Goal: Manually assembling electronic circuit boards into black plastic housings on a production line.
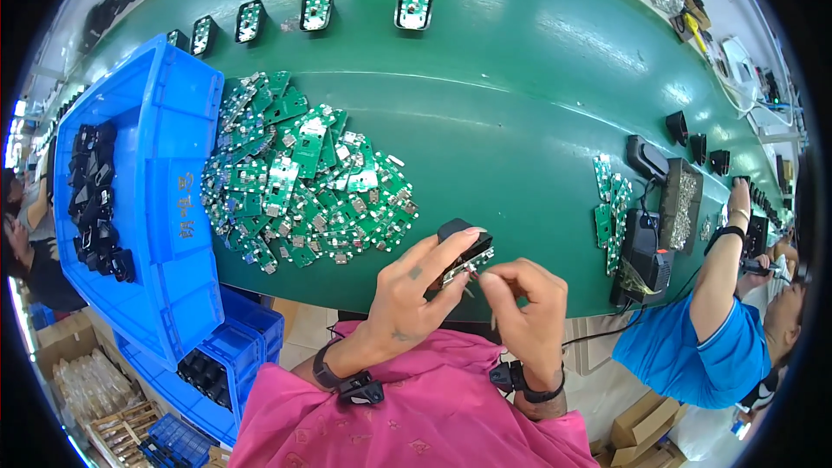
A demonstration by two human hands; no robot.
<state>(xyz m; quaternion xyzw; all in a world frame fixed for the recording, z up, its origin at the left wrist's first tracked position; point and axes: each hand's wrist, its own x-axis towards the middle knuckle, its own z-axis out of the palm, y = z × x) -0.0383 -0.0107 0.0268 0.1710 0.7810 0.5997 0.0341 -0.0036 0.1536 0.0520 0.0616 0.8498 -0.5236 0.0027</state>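
Note:
My left hand (409, 290) is closed around a small black plastic housing (472, 250), held tilted just above the near edge of the green table. A green circuit board (469, 267) with small parts sits at the housing's open side, beside my left fingertips; how far in it sits, I cannot tell. Close against the board's right end, my right hand (533, 308) is pinched, thumb against forefinger. Whatever lies between those fingertips is too small to make out. To the left of my hands spreads a loose heap of bare green circuit boards (308, 156).
A large blue bin (186, 95) with black housings stands at the left. Black housings with boards in them, such as this one (413, 7), line the far side. At right are more circuit boards (612, 208), a tray of small metal parts (682, 208) and a co-worker in blue (693, 347).

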